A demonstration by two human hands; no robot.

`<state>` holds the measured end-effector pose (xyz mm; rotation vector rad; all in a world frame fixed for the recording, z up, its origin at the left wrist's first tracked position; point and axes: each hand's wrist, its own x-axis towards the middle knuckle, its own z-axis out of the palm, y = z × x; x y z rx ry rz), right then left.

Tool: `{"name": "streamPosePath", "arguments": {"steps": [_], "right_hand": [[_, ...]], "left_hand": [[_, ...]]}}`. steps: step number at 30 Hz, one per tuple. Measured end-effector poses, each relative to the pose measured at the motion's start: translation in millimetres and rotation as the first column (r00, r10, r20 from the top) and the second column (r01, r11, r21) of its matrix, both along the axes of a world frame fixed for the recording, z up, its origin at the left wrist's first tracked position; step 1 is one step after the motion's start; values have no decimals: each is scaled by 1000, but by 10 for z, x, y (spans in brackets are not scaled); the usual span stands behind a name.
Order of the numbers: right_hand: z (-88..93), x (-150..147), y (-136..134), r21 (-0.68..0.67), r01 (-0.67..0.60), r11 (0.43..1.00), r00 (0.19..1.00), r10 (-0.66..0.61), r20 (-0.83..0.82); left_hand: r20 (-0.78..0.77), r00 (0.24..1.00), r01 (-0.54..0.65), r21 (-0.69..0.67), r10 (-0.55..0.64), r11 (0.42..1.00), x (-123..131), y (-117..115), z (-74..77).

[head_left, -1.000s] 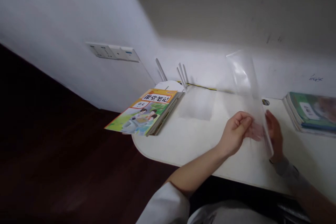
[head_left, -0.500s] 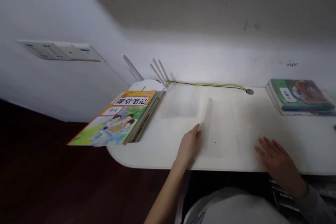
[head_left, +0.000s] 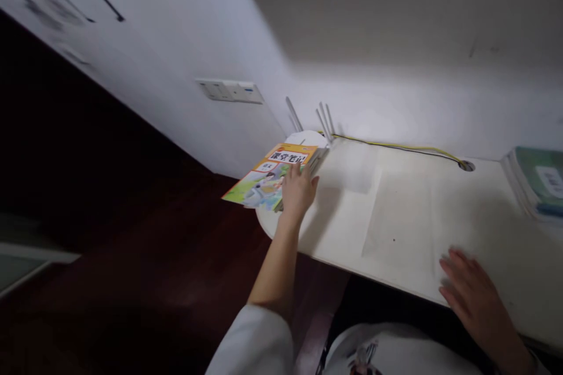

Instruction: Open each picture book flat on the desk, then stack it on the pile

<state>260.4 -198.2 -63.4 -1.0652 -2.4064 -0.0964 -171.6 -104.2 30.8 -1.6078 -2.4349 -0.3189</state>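
My left hand reaches out to the far left of the white desk and rests on the near right corner of the top book of a stack with a yellow and green cover; its fingers lie over the book, spread. My right hand lies flat with fingers apart on the desk's near edge, on the right side of a clear plastic sheet that lies flat on the desk.
A white router with antennas stands behind the book stack. A yellow and black cable runs along the wall to a hole in the desk. A second stack of green books lies at the far right. Dark floor is to the left.
The clear sheet, held upright in both hands a second ago, now lies flat on the desk. My left hand has moved left onto the book stack; my right hand rests on the desk.
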Motion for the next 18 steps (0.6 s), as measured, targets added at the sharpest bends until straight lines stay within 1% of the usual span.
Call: {"name": "streamPosePath", "arguments": {"steps": [2,4,8,10,12,13,15,16,17,18], "right_hand": [[-26,-133,23,-6,-25,1000,1000,25,-10],[-59,-218,39,-11,-19,1000,1000,18,-17],[-114,-244,59,-37,-10,999,1000,10,-2],[-120,-229,63,-46,-17,999,1000,17,16],[-110,-225,64,-47,-16,999,999,18,38],[-100,-228,63,-41,-14,999,999,16,51],[-76,-243,61,-29,-11,1000,996,13,84],[-63,-252,60,-25,-9,1000,995,12,103],[-49,-260,58,-24,-7,1000,993,10,122],[-35,-268,57,-27,-4,1000,990,8,140]], "left_hand": [[-21,990,-144,-102,143,984,-195,64,11],[-35,976,-219,-181,216,959,-283,76,-36],[-64,972,-234,-208,226,950,-205,-5,-153],[-60,975,-224,-228,215,948,-156,-51,-123],[-37,980,-198,-266,195,943,-161,-95,9],[-28,982,-185,-283,185,941,-183,-124,112],[-18,983,-179,-281,182,943,-244,-211,368],[-21,982,-187,-260,189,947,-268,-270,509],[14,978,-200,-209,207,957,-279,-338,648],[83,976,-189,-134,201,973,-271,-410,778]]}}
